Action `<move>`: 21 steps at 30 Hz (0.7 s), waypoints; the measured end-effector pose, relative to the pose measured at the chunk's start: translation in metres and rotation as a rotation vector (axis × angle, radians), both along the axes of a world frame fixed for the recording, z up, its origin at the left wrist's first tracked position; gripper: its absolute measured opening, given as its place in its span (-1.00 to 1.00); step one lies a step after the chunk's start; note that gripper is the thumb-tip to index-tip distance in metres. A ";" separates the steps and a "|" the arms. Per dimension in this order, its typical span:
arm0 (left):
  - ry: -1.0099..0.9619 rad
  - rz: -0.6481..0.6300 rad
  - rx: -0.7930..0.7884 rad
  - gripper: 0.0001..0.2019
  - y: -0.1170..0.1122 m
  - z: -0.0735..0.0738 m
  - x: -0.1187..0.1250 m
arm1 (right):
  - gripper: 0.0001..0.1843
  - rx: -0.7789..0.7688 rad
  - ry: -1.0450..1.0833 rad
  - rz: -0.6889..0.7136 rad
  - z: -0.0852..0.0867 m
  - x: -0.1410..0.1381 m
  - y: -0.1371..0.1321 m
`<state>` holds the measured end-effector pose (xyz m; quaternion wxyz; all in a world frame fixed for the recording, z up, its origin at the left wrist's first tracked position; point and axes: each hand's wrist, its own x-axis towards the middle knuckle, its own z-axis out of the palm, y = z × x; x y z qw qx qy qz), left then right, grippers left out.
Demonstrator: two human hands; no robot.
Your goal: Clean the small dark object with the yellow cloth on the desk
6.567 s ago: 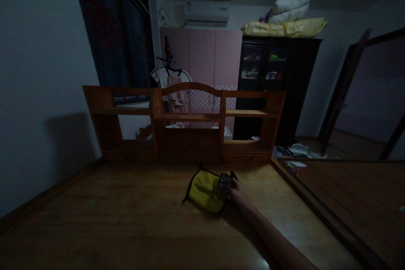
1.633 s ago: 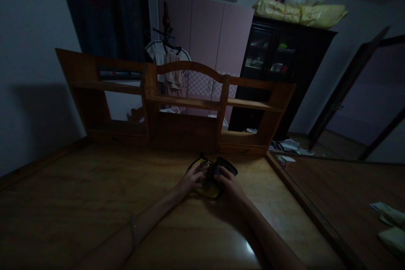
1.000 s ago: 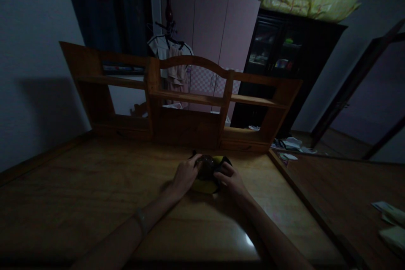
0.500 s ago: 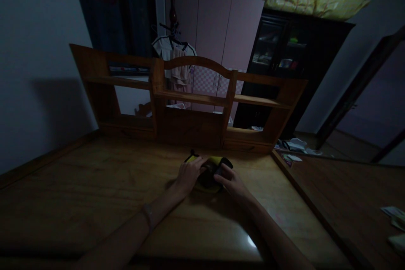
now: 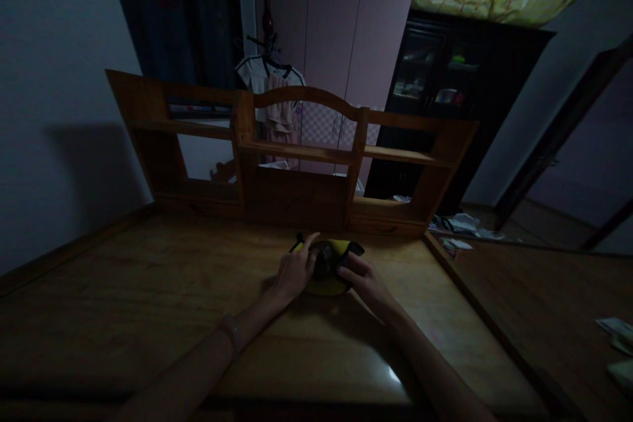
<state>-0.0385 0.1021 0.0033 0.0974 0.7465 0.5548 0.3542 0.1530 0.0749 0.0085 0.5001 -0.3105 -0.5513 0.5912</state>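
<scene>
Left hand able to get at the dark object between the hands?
Probably yes: the left hand is right beside the dark object, and the right hand sits opposite, leaving that approach free. Too dim to confirm contact.

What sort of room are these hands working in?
Most likely a bedroom or other room in a home: a pink wardrobe stands behind the wooden shelf unit, clothes hang in front of it, and stuffed yellow bags lie on a dark cabinet.
</scene>
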 end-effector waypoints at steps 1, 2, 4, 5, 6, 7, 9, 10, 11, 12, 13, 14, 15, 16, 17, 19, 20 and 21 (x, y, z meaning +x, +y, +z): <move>-0.059 -0.028 -0.009 -0.55 0.001 0.000 0.000 | -0.45 -0.005 -0.006 -0.028 -0.002 0.000 0.001; -0.116 -0.060 -0.013 -0.56 0.001 -0.001 0.000 | -0.41 -0.015 -0.009 -0.057 -0.004 0.000 0.003; -0.187 -0.111 -0.008 -0.56 0.000 0.000 0.001 | -0.34 -0.034 -0.014 -0.103 -0.007 0.001 0.004; -0.191 -0.124 -0.001 -0.55 -0.001 0.000 0.001 | -0.32 -0.041 -0.019 -0.113 -0.007 0.001 0.004; -0.175 -0.130 0.008 -0.54 -0.001 0.000 0.002 | -0.30 -0.045 -0.024 -0.112 -0.007 0.001 0.003; -0.145 -0.129 0.017 -0.52 -0.002 0.000 0.002 | -0.28 -0.047 -0.029 -0.103 -0.006 0.000 0.002; -0.082 -0.113 0.028 -0.47 -0.003 0.001 0.002 | -0.25 -0.048 -0.033 -0.088 -0.005 0.000 0.000; -0.056 -0.104 0.031 -0.45 -0.003 0.001 0.001 | -0.25 -0.050 -0.033 -0.085 -0.005 0.000 0.000; -0.033 -0.097 0.032 -0.42 -0.003 0.002 0.001 | -0.24 -0.052 -0.033 -0.084 -0.005 0.000 -0.001; -0.012 -0.090 0.035 -0.41 -0.004 0.003 0.001 | -0.25 -0.055 -0.035 -0.077 -0.005 0.000 -0.001; 0.009 -0.084 0.040 -0.40 -0.004 0.004 0.000 | -0.27 -0.058 -0.036 -0.064 -0.006 0.001 -0.001; 0.031 -0.079 0.049 -0.40 -0.004 0.005 0.000 | -0.29 -0.058 -0.035 -0.044 -0.006 0.001 -0.001; 0.055 -0.071 0.065 -0.41 -0.004 0.006 -0.001 | -0.33 -0.054 -0.033 -0.014 -0.006 0.001 -0.001; 0.079 -0.064 0.087 -0.42 -0.003 0.007 -0.001 | -0.37 -0.046 -0.031 0.019 -0.006 0.000 -0.001; 0.104 -0.062 0.112 -0.43 -0.003 0.007 -0.002 | -0.41 -0.036 -0.029 0.049 -0.005 0.000 -0.001; 0.160 -0.080 0.171 -0.46 -0.003 0.008 -0.004 | -0.45 -0.016 -0.031 0.093 -0.004 -0.001 -0.002; 0.186 -0.093 0.200 -0.48 -0.002 0.007 -0.005 | -0.45 -0.009 -0.035 0.102 -0.003 -0.002 -0.002; 0.210 -0.106 0.223 -0.49 -0.002 0.007 -0.006 | -0.45 -0.004 -0.039 0.105 -0.002 -0.002 -0.002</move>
